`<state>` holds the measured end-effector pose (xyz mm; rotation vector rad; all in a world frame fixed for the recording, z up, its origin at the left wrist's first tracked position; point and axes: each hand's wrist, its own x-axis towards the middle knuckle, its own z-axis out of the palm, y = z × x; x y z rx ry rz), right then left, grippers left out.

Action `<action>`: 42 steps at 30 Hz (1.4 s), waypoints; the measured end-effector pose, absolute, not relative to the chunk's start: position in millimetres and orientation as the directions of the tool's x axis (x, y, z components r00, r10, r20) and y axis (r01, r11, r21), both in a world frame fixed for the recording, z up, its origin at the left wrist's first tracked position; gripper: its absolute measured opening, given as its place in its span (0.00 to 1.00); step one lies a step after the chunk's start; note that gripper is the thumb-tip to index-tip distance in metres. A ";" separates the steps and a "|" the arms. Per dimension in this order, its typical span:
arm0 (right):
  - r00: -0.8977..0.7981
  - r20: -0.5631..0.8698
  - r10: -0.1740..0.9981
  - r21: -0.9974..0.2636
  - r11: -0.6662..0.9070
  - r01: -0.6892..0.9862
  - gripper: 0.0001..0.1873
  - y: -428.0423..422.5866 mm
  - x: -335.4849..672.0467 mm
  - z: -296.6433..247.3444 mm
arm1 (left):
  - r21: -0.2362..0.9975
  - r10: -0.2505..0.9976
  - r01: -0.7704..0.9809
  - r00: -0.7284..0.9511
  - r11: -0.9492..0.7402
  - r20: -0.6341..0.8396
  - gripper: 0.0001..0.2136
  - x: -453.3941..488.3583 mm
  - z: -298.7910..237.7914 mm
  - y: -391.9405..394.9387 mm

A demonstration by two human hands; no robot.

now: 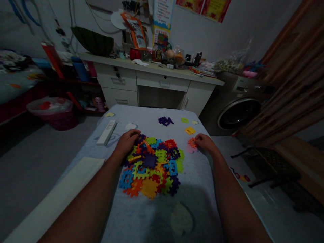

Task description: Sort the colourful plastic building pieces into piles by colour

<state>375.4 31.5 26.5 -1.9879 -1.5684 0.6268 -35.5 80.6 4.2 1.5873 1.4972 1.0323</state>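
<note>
A heap of colourful interlocking plastic tiles (150, 161) with toothed edges lies on the cloth-covered table; orange, green, blue, red, yellow and purple ones overlap. My left hand (128, 141) rests against the heap's far left corner, fingers stretched out beside a purple tile (141, 137), with no tile visibly gripped. Right of the heap, my right hand (205, 143) pinches an orange toothed tile (192, 142) low over a pink heart print on the cloth. Beyond it lie a yellow tile (189, 130) and a green square tile (184, 120). Several purple tiles (165, 121) are grouped near the far edge.
A long white box (107, 132) lies at the table's left. The pale blue cloth (141, 219) covers the table. Behind stands a white desk (162, 79) crowded with items. A washing machine (238, 101) is at right, a lined bin (54, 113) at left, a chair (273, 165) at right.
</note>
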 end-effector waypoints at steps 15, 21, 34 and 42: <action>0.073 -0.128 0.989 -0.540 -0.131 0.832 0.05 24.1 379.6 34.0 | 0.899 0.996 0.430 0.017 -0.085 0.086 0.17 -35.8 1.0 80.4; 0.153 -0.014 0.988 -0.526 -0.137 0.839 0.06 26.8 378.9 31.2 | 0.894 0.996 0.441 0.021 -0.084 0.084 0.17 -35.4 3.6 78.9; 0.142 0.068 0.988 -0.524 -0.085 0.847 0.04 28.2 375.5 23.7 | 0.908 0.994 0.405 0.013 -0.103 0.107 0.16 -35.9 -0.4 80.6; 0.120 0.135 0.984 -0.475 -0.042 0.879 0.05 31.8 377.1 18.5 | 0.908 0.995 0.407 0.019 -0.097 0.098 0.17 -35.6 -0.2 79.7</action>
